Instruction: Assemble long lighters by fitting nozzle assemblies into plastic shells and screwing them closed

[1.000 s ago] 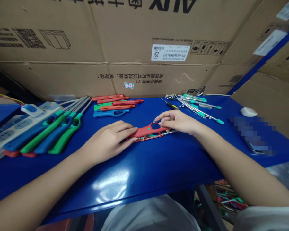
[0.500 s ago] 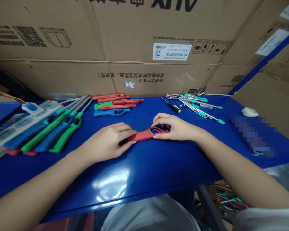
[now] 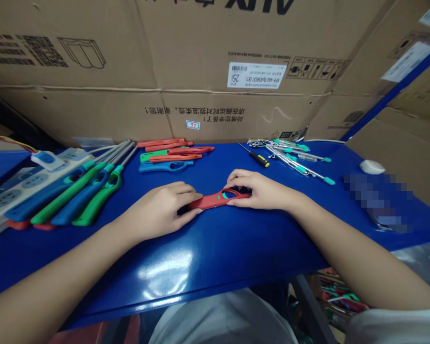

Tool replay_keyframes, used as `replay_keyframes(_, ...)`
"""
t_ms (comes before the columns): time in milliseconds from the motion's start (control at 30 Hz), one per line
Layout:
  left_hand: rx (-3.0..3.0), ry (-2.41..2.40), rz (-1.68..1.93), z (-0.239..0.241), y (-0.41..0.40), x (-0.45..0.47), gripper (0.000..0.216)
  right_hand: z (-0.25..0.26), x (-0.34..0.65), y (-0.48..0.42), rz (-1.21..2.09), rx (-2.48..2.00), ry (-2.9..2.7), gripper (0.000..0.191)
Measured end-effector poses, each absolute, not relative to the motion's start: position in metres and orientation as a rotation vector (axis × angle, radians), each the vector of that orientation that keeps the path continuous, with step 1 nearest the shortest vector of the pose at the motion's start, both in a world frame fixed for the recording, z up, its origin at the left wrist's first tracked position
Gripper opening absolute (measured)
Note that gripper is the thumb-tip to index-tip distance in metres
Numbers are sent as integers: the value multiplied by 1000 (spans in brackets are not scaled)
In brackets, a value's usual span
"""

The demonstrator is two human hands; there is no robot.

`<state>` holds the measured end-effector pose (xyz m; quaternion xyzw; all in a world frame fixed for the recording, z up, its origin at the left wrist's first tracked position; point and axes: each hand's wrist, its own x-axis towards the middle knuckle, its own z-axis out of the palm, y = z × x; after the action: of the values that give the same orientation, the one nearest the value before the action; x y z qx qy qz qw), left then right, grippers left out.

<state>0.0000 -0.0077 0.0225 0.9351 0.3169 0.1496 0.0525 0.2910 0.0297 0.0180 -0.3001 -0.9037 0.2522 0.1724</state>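
A red lighter handle (image 3: 208, 200), with a finger loop and bits of teal inside it, lies across the middle of the blue table between both hands. My left hand (image 3: 165, 208) pinches its left end between thumb and fingers. At the loop end, my right hand (image 3: 260, 190) grips it, thumb along the near side and fingers on the far side. My fingers hide both tips of the handle. No metal tube shows on it.
Red, green and blue handle shells (image 3: 170, 166) lie at the back. Long-tubed lighters (image 3: 98, 196) rest against a white power strip (image 3: 34, 181). A screwdriver (image 3: 258, 158) and metal rods with teal ends (image 3: 290, 160) lie back right, a blurred-out object (image 3: 376, 200) farther right. Cardboard (image 3: 197, 71) walls the back.
The teal part in the handle's loop shows more now. Both hands keep their grip and almost the same place.
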Motion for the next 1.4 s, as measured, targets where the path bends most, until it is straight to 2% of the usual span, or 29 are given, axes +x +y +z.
replay_keyframes(767, 2727, 1065, 391, 24, -6, 0, 26, 17, 286, 27, 666, -879, -2616, 34)
replay_keyframes(1033, 2859, 1179, 374, 18, -14, 6, 29, 24, 286, 22, 374, -933, -2794, 35)
replay_keyframes(1167, 2860, 1165, 451, 13, -11, 5, 30, 27, 288, 21, 311, -881, -2810, 28)
replay_keyframes(1400, 2835, 1116, 554, 18, -12, 4, 37, 21, 288, 20, 102, -776, -2749, 37)
